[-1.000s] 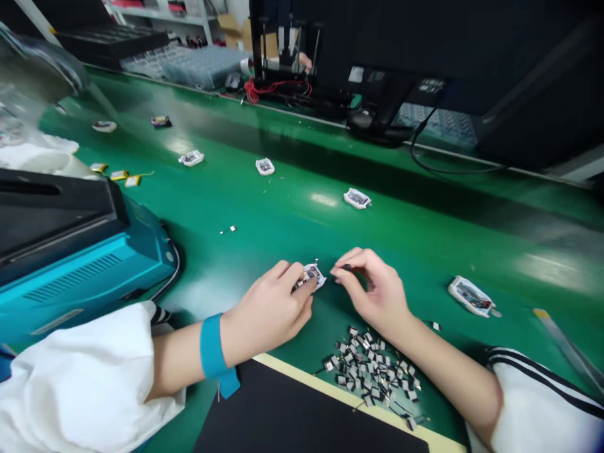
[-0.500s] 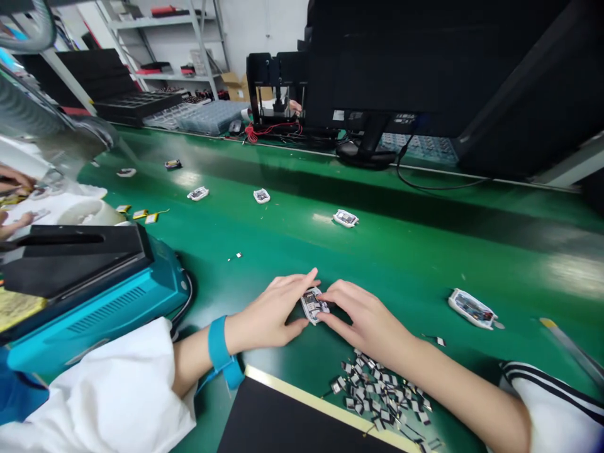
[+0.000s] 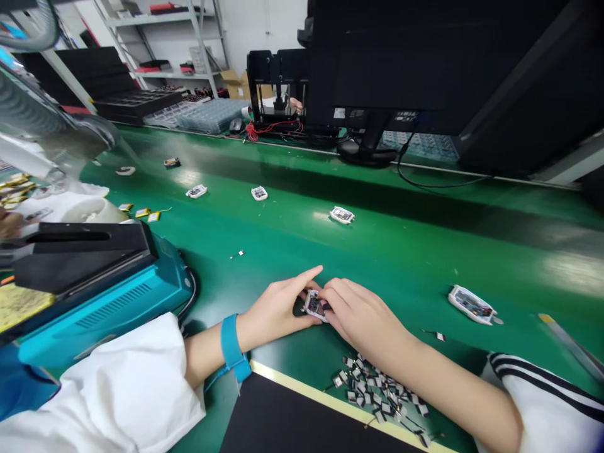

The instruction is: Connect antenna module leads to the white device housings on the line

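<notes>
A small white device housing [image 3: 313, 304] with a circuit board inside rests between my two hands over the green bench. My left hand [image 3: 282, 308], with a blue wrist strap [image 3: 231, 343], grips it from the left side, thumb below and index finger stretched past it. Over its right part, my right hand [image 3: 352, 307] has its fingers pinched together on a small dark part whose kind I cannot make out. Below my right forearm lies a heap of small black-and-silver components with short leads [image 3: 377, 387].
More open housings lie along the green bench, one [image 3: 472, 304] at right, one [image 3: 341, 215] farther back. Tweezers [image 3: 570, 346] lie far right. A blue bench machine [image 3: 108, 302] stands left, a black mat [image 3: 283, 415] in front, a monitor [image 3: 401, 69] behind. Another person's hand [image 3: 10, 223] shows far left.
My right fingers have closed in from a spread grip on the housing to a pinch over its right side. My left hand has shifted slightly right, its thumb now under the housing's near edge.
</notes>
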Motion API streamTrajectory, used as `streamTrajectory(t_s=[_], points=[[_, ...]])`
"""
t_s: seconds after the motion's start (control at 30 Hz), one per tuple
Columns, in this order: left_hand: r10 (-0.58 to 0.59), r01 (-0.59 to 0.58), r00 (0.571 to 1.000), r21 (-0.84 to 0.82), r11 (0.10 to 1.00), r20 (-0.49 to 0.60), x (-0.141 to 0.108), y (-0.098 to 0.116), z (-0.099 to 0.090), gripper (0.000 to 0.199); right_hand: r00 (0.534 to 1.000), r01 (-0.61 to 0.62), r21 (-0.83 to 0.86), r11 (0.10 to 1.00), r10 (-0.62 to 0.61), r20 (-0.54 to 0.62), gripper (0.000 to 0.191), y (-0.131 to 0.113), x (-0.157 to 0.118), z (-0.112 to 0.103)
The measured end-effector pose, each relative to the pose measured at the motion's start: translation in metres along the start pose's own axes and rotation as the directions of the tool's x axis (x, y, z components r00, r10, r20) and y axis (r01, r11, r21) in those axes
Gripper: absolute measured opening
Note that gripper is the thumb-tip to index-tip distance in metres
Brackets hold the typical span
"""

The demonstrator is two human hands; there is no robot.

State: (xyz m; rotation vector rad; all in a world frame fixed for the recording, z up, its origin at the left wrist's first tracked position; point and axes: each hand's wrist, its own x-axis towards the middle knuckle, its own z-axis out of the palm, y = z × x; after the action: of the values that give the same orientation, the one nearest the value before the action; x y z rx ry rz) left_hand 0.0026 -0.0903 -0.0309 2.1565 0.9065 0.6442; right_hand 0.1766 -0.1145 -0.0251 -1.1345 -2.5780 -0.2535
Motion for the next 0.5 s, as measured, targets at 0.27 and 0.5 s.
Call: streamTrajectory(t_s=[0.27,0.5], points=[[-0.058,0.046,0.996,-0.182,0.982,-0.061,-0.002,0.000,0.001,0.071,0.982,0.085,0.041,0.996,-0.077,-0.173,0.017,0.007,0.012,0.004],[-0.087,0.059,0.988,-0.209,0.976,-0.125,-0.003,0.002,0.002,0.067,0.973,0.024,0.433,0.901,0.078,-0.216,0.018,0.007,0.010,0.010]])
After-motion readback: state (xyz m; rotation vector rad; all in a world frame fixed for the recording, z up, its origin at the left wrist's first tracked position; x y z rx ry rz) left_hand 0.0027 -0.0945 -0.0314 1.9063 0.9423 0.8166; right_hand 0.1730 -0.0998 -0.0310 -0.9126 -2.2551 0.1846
